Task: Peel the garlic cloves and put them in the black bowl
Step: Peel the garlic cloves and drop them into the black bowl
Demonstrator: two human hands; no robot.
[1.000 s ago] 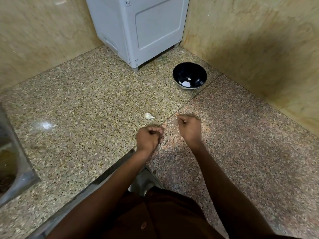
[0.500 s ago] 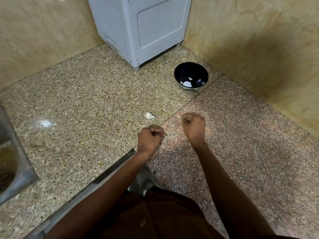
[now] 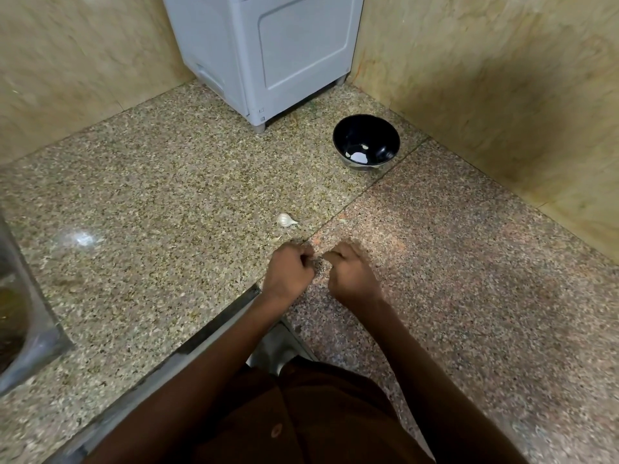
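Speckled granite counter [image 3: 150, 202], beige marble walls [image 3: 485, 78], grey appliance [image 3: 268, 51] in corner, steel sink [image 3: 23, 313] at left

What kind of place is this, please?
Probably a home kitchen counter: a speckled granite countertop, a steel sink at its edge, and a black bowl near a garlic clove.

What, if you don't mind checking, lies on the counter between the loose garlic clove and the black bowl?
In the head view, only bare speckled counter lies between the garlic clove and the black bowl, crossed by the seam between the two slabs.
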